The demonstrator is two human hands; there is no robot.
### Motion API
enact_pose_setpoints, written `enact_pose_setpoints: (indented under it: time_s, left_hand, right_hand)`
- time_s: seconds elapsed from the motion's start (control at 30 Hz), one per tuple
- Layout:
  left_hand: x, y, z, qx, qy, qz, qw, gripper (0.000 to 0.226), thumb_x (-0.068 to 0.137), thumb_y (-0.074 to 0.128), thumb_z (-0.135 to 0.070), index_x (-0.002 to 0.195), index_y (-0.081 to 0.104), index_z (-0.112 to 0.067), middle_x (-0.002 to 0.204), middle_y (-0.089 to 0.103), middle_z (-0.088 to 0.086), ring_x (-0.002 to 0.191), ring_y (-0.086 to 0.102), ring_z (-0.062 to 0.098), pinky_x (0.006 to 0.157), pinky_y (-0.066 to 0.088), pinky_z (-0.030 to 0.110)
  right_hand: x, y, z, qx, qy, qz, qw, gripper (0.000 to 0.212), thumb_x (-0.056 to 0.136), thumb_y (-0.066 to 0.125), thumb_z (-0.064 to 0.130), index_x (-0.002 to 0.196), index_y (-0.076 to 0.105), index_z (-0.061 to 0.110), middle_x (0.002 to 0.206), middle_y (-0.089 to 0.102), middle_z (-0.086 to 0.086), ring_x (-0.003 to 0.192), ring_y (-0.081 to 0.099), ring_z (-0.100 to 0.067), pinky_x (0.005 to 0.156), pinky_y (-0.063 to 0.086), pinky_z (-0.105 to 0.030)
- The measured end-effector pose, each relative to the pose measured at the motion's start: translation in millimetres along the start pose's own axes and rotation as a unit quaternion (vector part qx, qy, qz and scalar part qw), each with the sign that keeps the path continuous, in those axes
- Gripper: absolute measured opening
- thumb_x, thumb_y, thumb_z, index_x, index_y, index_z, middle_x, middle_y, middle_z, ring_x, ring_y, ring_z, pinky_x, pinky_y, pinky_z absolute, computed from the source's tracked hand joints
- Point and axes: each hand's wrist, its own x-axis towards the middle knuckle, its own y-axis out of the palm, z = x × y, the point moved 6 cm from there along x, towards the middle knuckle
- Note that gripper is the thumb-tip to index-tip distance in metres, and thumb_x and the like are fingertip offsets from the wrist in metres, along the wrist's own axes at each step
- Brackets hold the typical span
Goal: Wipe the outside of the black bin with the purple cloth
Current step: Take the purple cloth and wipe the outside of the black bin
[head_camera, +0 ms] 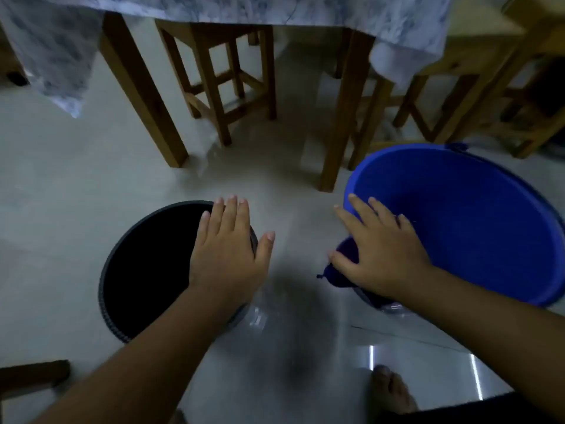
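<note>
The black bin (143,267) stands upright on the pale floor at lower left, seen from above, its inside dark. My left hand (227,255) hovers flat over the bin's right rim, fingers spread, holding nothing. The purple cloth (342,264) hangs at the near left rim of a blue basin (477,221), mostly hidden. My right hand (379,255) lies on top of the cloth with fingers spread; whether it grips the cloth is unclear.
A wooden table with a blue-white cloth (244,7) stands beyond, its legs (143,93) and two wooden stools (226,78) behind the bin and basin. Another stool (477,96) is at right. My bare foot (393,390) shows at the bottom. The floor looks wet and glossy.
</note>
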Motion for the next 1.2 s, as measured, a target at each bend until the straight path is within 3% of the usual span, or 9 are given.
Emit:
enact_pose_setpoints:
  time_s: [0.1,0.2,0.4,0.57,0.73,0.87,1.0,1.13,1.2]
  left_hand:
    - [-24.6,0.5,-4.8,0.004,0.004,-0.014,1.0,0.078,0.092,0.012,-0.062,0.154,0.012,-0.014,0.163,0.011,0.005,0.15,0.0,0.021,0.121,0.003,0.041]
    - [-59.3,21.1,-2.5,-0.023,-0.005,-0.012,1.0,0.078,0.092,0.016,-0.061,0.154,0.014,-0.014,0.162,0.013,0.006,0.15,0.002,0.022,0.121,0.003,0.04]
    - [-108.6,66.0,3.7,0.007,-0.008,0.012,1.0,0.082,0.089,0.016,-0.06,0.152,0.021,-0.008,0.16,0.022,0.01,0.149,0.012,0.026,0.121,0.008,0.042]
    - [-106.8,65.2,8.3,0.021,-0.012,-0.001,1.0,0.08,0.09,0.02,-0.059,0.151,0.025,-0.007,0.158,0.027,0.012,0.147,0.017,0.027,0.12,0.011,0.043]
    - [-106.8,64.6,8.9,0.025,-0.01,-0.005,1.0,0.08,0.09,0.018,-0.059,0.152,0.022,-0.009,0.159,0.024,0.01,0.148,0.014,0.026,0.121,0.007,0.041]
    - [-109.3,68.4,17.1,0.026,-0.018,0.005,0.999,0.081,0.09,0.013,-0.06,0.154,0.016,-0.011,0.161,0.019,0.009,0.149,0.009,0.025,0.121,0.004,0.041]
    - [-111.9,69.5,30.8,0.02,-0.038,0.008,0.999,0.081,0.09,0.014,-0.061,0.154,0.015,-0.012,0.161,0.018,0.008,0.149,0.009,0.024,0.121,0.003,0.042]
    - [-121.8,69.3,49.2,0.025,-0.055,0.013,0.998,0.08,0.091,0.017,-0.061,0.154,0.017,-0.012,0.161,0.021,0.008,0.148,0.012,0.025,0.121,0.001,0.042]
    - [-128.6,70.8,59.5,0.033,-0.062,0.019,0.997,0.079,0.091,0.017,-0.061,0.154,0.019,-0.013,0.16,0.023,0.008,0.148,0.015,0.025,0.12,0.002,0.044]
  right_hand:
    - [-21.7,15.5,-4.1,0.015,0.023,0.029,0.999,0.087,0.087,0.047,0.072,0.156,0.006,0.038,0.166,-0.001,0.001,0.15,0.014,-0.03,0.105,0.044,-0.055]
    - [-33.5,30.0,-3.0,-0.002,0.005,0.01,1.0,0.079,0.088,0.06,0.057,0.15,0.018,0.032,0.154,0.023,-0.005,0.126,0.043,-0.029,0.078,0.057,-0.041]
    - [-37.3,30.7,-4.2,-0.045,-0.024,-0.023,0.998,0.056,0.094,0.063,0.038,0.138,0.032,0.024,0.139,0.037,-0.008,0.111,0.051,-0.026,0.072,0.057,-0.033]
    - [-40.2,28.1,-2.5,-0.07,-0.037,-0.017,0.997,0.048,0.096,0.057,0.051,0.132,0.038,0.025,0.135,0.033,-0.008,0.105,0.051,-0.024,0.07,0.057,-0.032]
    - [-40.5,20.5,0.0,-0.101,-0.049,-0.002,0.994,0.043,0.098,0.045,0.058,0.128,0.04,0.028,0.129,0.037,-0.006,0.101,0.051,-0.022,0.062,0.048,-0.03]
    - [-38.9,0.2,1.7,-0.136,-0.048,-0.037,0.989,0.039,0.099,0.039,0.059,0.121,0.044,0.027,0.114,0.045,-0.002,0.087,0.055,-0.02,0.053,0.046,-0.031]
    - [-35.7,-21.0,15.5,-0.107,-0.054,-0.077,0.99,0.035,0.1,0.04,0.055,0.119,0.045,0.027,0.107,0.046,-0.002,0.081,0.055,-0.019,0.053,0.051,-0.034]
    - [-33.9,-24.9,47.2,-0.072,-0.094,-0.088,0.989,0.033,0.1,0.043,0.054,0.121,0.044,0.028,0.114,0.047,-0.001,0.086,0.054,-0.018,0.049,0.041,-0.03]
    - [-32.9,-21.8,63.3,-0.056,-0.112,-0.086,0.988,0.033,0.099,0.044,0.054,0.12,0.044,0.029,0.115,0.047,0.0,0.088,0.054,-0.018,0.05,0.043,-0.031]
